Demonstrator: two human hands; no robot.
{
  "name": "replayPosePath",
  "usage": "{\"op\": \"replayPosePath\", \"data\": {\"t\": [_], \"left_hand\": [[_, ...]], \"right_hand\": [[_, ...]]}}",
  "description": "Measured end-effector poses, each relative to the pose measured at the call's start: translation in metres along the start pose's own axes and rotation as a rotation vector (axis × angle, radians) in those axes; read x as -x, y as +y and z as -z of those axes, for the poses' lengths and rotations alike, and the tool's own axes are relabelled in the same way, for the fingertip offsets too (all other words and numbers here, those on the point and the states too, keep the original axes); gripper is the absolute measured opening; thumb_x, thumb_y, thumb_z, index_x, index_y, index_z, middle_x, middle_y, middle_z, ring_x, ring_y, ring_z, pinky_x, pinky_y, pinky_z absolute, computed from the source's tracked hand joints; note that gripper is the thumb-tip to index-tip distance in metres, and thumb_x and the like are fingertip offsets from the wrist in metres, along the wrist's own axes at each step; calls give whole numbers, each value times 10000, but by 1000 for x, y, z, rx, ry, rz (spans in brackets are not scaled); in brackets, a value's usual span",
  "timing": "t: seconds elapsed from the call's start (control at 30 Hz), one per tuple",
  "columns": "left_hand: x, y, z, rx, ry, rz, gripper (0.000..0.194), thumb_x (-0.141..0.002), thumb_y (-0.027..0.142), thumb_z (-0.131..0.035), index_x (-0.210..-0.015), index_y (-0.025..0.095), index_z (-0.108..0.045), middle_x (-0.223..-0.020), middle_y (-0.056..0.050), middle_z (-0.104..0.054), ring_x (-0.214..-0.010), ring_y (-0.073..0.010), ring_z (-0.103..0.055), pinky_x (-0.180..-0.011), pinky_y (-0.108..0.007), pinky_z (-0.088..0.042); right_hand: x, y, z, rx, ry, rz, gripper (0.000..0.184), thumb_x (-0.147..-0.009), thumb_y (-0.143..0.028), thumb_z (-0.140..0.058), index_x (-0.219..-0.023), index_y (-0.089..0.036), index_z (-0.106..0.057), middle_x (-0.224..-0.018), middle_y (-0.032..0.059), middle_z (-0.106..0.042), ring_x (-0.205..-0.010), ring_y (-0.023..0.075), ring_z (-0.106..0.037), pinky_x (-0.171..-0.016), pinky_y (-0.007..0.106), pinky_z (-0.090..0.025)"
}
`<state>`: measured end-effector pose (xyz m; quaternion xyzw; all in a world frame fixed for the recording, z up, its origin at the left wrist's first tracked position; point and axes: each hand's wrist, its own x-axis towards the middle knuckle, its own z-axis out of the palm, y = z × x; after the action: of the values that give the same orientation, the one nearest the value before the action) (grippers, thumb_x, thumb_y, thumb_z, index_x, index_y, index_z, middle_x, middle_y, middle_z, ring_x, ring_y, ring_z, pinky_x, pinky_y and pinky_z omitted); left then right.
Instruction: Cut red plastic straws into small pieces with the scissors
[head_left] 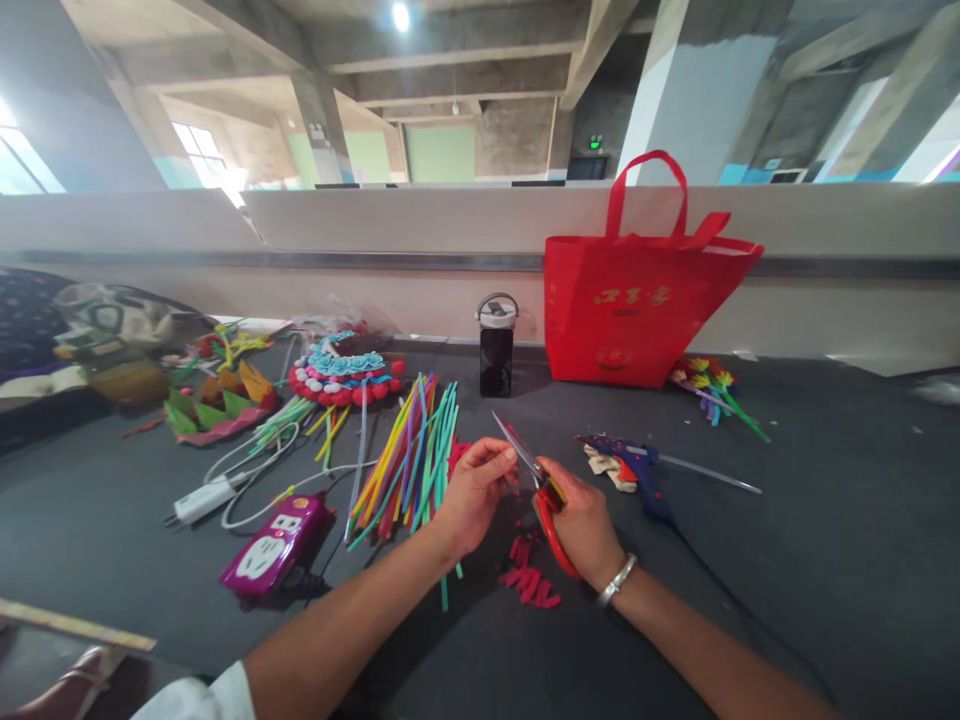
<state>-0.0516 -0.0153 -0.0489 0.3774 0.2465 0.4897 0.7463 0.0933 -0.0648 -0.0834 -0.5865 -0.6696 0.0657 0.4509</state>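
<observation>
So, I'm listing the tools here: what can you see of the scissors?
The scissors have slim, shiny, metal-looking blades and orange-red, plastic-looking handles, partly hidden by the right hand gripping them. They are held over the dark table, tips pointing away from the person and leftward. The blades run beside the fingertips of the left hand; whether they touch is unclear.

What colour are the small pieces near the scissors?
The small pieces are red; see the head view.
</observation>
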Motion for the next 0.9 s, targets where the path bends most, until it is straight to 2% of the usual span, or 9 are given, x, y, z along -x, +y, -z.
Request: {"op": "replayPosePath", "data": {"t": [0.17, 0.33, 0.43, 0.53, 0.63, 0.77, 0.9], "left_hand": [[-1, 0, 0, 38, -14, 36, 146, -702, 214, -766, -767, 156, -649, -655, 24, -589, -596, -73, -526, -625, -216, -402], [-2, -3, 3, 25, -117, 153, 130, -703, 198, -757, -739, 142, -645, -624, 17, -569, -581, -83, -520, -615, -233, -412], [-2, -4, 3, 17, -181, 223, 116, -707, 191, -744, -722, 135, -644, -605, 10, -558, -575, -89, -517, -626, -247, -421], [-1, -3, 3, 11, -212, 303, 106, -693, 179, -739, -714, 130, -648, -607, 4, -562, -563, -89, -518, -615, -250, -417], [0, -2, 3, -11, -229, 363, 106, -666, 166, -738, -706, 122, -650, -611, -4, -572, -551, -91, -523, -586, -246, -404], [0, -3, 4, -38, -242, 412, 111, -659, 172, -733, -695, 125, -639, -590, 9, -553, -519, -82, -498, -582, -251, -399], [-1, -4, 5, -112, -215, 315, 108, -700, 211, -710, -760, 141, -655, -646, 0, -571, -577, -99, -521, -619, -254, -402]], "right_hand": [[-5, 6, 5, -27, 88, -39, 336, -806, -213, -543, -1133, -179, -610, -905, 51, -713, -739, 173, -669, -712, 283, -533], [-12, 3, 15, -286, 177, -140, 294, -831, -294, -573, -1108, -198, -592, -915, 37, -678, -726, 147, -635, -700, 276, -528], [-12, -3, 19, -443, 132, -141, 336, -828, -291, -592, -1156, -228, -551, -882, 15, -649, -704, 135, -611, -638, 251, -522], [-10, -9, 20, -523, 70, -104, 376, -824, -286, -611, -1187, -245, -522, -898, 13, -635, -753, 143, -617, -667, 264, -532], [-9, -13, 21, -523, 43, -85, 376, -821, -263, -608, -1186, -246, -521, -910, 12, -633, -778, 147, -622, -704, 283, -539], [-9, -15, 23, -455, 42, -72, 311, -826, -242, -583, -1135, -234, -552, -859, 3, -627, -727, 133, -610, -671, 264, -533], [-10, -16, 23, -434, 101, -70, 271, -821, -235, -573, -1091, -230, -563, -833, -4, -617, -710, 124, -599, -667, 251, -524]]}}
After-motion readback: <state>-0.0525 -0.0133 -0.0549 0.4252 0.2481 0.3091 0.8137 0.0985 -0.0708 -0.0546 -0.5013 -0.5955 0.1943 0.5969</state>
